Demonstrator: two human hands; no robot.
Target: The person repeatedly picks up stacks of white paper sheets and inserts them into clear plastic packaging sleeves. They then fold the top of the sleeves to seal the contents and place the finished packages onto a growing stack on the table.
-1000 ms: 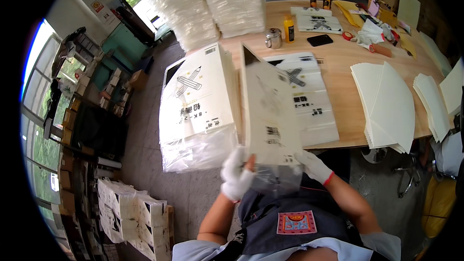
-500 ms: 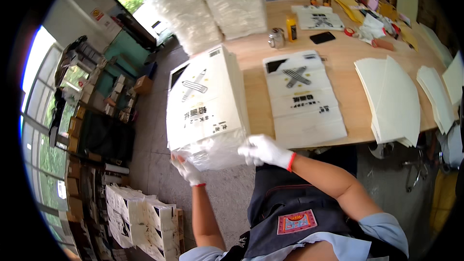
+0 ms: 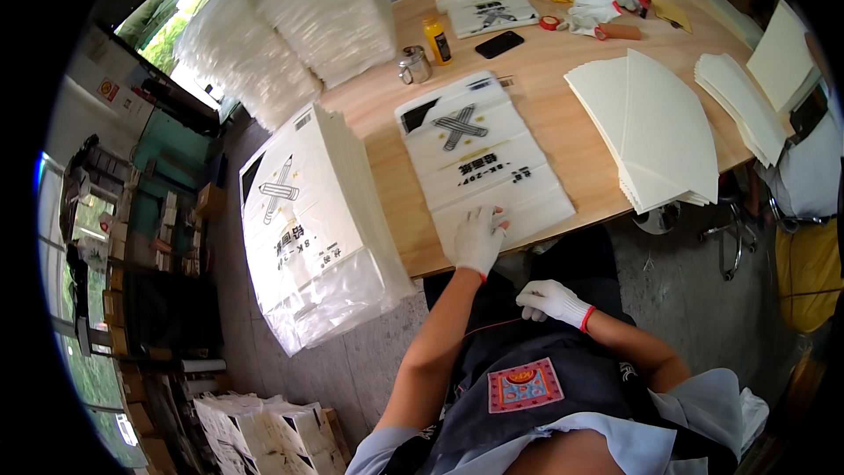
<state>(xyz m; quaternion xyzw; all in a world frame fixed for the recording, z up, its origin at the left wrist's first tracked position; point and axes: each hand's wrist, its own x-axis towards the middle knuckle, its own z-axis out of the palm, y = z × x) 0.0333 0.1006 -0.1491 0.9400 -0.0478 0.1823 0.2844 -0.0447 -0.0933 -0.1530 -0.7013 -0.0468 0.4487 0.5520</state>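
My left hand, in a white glove with bare fingertips, lies on the near end of a flat stack of printed plastic bags. Its fingers are stretched out over the plastic. Back from the table edge, in front of my apron, my right hand is gloved too, its fingers curled together with nothing visible in them. To the left stands a tall pile of bagged white paper, printed with crossed pencils. Loose clear plastic hangs at its near end, and neither hand touches it.
Fanned white sheets lie right of the bags, with smaller sheets beyond. Farther back are a phone, a metal mug, a yellow bottle and tall plastic-wrapped stacks. More packs sit low at left.
Both hands have left the bagged paper pile. My left hand has come across onto the flat bags; my right hand has drawn back toward my apron. The view has turned right.
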